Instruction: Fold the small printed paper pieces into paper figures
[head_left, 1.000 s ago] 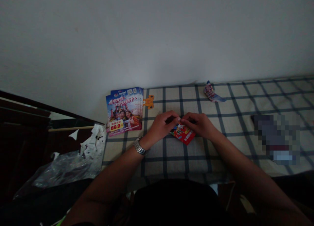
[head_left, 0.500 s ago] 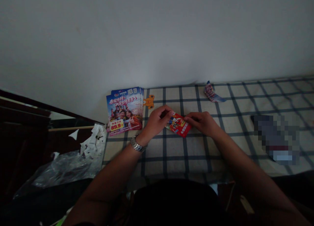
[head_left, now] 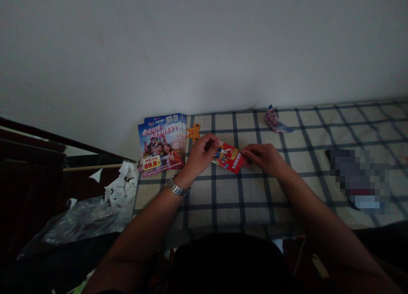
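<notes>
A small red printed paper [head_left: 228, 159] with colourful cartoon figures is held between my two hands, a little over the checked cloth. My left hand [head_left: 203, 153], with a silver watch on its wrist, pinches the paper's left end between thumb and fingers. At the opposite end, my right hand [head_left: 260, 158] grips the corner with thumb and forefinger. Whether the paper is folded or a single sheet, I cannot tell. Left of my left hand lies a stack of blue and pink flyers [head_left: 163, 145].
A checked cloth [head_left: 204, 200] covers the surface against the wall. Toward the back lies a crumpled piece of printed paper [head_left: 276, 120]. A dark, pixelated object [head_left: 357, 179] rests at the right. Torn white paper [head_left: 123, 185] and clear plastic [head_left: 79, 221] lie at the left edge.
Both hands keep hold of the red paper. The paper has shifted slightly left and turned a little flatter, with my left hand moving slightly left and up.
</notes>
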The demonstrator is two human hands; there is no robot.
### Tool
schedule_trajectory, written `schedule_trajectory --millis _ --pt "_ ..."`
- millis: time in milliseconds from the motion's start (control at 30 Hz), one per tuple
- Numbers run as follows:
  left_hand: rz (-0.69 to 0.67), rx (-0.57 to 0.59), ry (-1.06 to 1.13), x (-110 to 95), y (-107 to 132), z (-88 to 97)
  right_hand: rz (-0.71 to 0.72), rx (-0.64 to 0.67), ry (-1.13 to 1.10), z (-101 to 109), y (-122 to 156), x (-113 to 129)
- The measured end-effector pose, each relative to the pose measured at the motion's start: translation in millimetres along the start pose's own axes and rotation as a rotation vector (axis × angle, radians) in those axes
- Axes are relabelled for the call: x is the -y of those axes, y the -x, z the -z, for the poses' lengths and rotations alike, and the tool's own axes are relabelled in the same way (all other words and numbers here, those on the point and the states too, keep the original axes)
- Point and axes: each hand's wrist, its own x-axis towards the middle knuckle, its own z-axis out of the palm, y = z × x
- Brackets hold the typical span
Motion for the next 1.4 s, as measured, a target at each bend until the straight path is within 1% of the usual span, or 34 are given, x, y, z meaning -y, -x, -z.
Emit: schedule_trajectory --millis 167,267,467,600,733,833,967,1133,1233,1300,1400 --pt "0.009 0.006 -0.003 0 0 -1.8 -0.039 -0.095 -0.019 -1 -1 -5" --pt "0.032 0.001 0.009 1 0 -2.5 -0.036 -0.15 -0.026 -2 -1 -8" --pt "0.033 -0.031 0.008 4 0 -2.7 -0.031 -0.161 -0.097 -5 -2 -10" --pt "0.01 -0.013 -0.015 4 2 -3.0 -0.026 -0.202 -0.075 -4 -2 -10" --pt "-0.041 0.033 -0.057 2 5 -3.2 -0.002 -0.25 0.003 -2 -2 -10" --pt "-0.083 0.103 -0.106 1 7 -3.5 0.006 -0.219 0.036 -2 -2 -9" --pt "-0.126 0.192 -0.14 4 8 -4.7 0.025 -0.18 0.044 -3 -2 -7" --pt "-0.124 0.249 -0.125 6 8 -4.9 0.024 -0.194 0.047 -4 -4 -7" --pt "-0.165 0.304 -0.18 3 8 -4.4 0.034 -0.2 0.056 -5 -5 -10" --pt "-0.181 0.296 -0.214 2 8 -4.4 0.053 -0.225 0.068 -5 -5 -13" --pt "-0.164 0.194 -0.249 2 7 -4.4 0.124 -0.304 0.135 -4 -6 -16"
